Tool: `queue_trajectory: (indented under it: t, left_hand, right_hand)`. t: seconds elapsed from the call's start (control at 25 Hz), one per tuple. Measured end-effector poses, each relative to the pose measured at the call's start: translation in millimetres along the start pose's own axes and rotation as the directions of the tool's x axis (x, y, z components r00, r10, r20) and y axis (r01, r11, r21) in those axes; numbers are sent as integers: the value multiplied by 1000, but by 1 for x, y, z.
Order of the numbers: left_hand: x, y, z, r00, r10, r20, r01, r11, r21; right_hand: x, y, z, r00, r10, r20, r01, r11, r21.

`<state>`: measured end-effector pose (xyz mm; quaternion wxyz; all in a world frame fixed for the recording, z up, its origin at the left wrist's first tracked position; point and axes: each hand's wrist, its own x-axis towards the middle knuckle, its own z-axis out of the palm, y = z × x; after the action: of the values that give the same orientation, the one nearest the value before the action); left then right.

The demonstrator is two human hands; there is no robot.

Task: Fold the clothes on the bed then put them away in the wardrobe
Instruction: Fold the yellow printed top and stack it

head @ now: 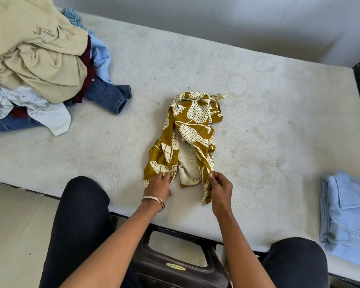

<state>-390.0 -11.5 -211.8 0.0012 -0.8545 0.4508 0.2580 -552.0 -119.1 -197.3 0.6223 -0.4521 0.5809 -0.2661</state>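
A mustard and cream printed shirt [190, 134] is laid crumpled in a long strip on the mattress [258, 104], roughly at its middle, with the collar end pointing away from the person and the hem at the near edge. The left hem corner is pinched by the left hand [159, 183], whose fingers are curled onto the cloth; two bangles [155, 201] are worn at that wrist. The right hem edge is gripped between thumb and fingers of the right hand [219, 189], and a strip of cloth is seen hanging below that grip. A ring is worn on one right finger. Both hands are held near each other at the shirt's near end.

An unfolded pile [35, 65] is heaped at the far left of the mattress: a beige garment on top, with maroon, light blue, white printed and dark denim pieces under and beside it. A folded pale blue denim piece [345, 219] is laid at the right near edge, well apart from the shirt. A dark plastic stool [170, 265] is seen between the person's knees.
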Motion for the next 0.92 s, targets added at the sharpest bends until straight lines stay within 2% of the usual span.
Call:
queue_trajectory:
  t: [0.08,0.2,0.28,0.32,0.36,0.4,0.44,0.48,0.52,0.56,0.64,0.72,0.8,0.84,0.92]
  left_hand:
    - [-9,6,7,998,36,-53,-33,998,59]
    - [-27,-6,19,994,93,-56,-98,990,-103]
    - [-35,-13,15,988,147,-53,-155,954,-255]
    - [-37,-15,11,991,116,-71,-134,920,-369]
    - [-37,-15,6,997,17,-80,-57,851,-522]
    - [-35,-15,1,988,-133,-76,47,738,-673]
    - [-33,-15,-4,952,-300,-54,141,591,-794]
    - [-30,-16,-9,898,-440,-18,201,446,-872]
    - [-29,-16,-12,851,-525,11,229,352,-907]
    - [-27,-16,-13,834,-551,17,241,336,-910]
    - [-25,-15,-12,878,-479,-10,221,425,-878]
    - [-23,-12,-6,945,-320,-59,160,614,-773]
    - [-20,-6,3,985,-154,-74,94,851,-517]
    - [-19,-1,6,994,-104,-43,80,924,-373]
    - [-18,8,10,997,-77,-3,75,979,-191]
  right_hand:
    - [1,-4,-2,999,-11,36,10,1000,25]
    - [4,-5,-3,998,-19,64,19,1000,-7]
    - [4,-3,-6,993,-55,108,71,986,-148]
    - [3,-3,-10,974,-122,188,173,944,-281]
    - [3,-3,-13,930,-170,327,307,849,-431]
    - [3,-2,-14,857,-163,490,449,703,-552]
    - [3,-1,-14,779,-105,618,564,548,-617]
    - [2,2,-13,737,-43,674,618,444,-648]
    - [0,2,-12,747,-34,665,612,427,-666]
    - [-2,3,-10,784,-73,616,572,472,-671]
    - [-5,0,-4,857,-194,478,495,569,-656]
    - [-5,-3,5,866,-249,434,493,576,-652]
    - [-3,-1,17,860,-227,458,499,566,-657]
    - [-2,0,24,863,-213,459,494,551,-673]
    - [-3,3,36,885,-236,402,465,508,-725]
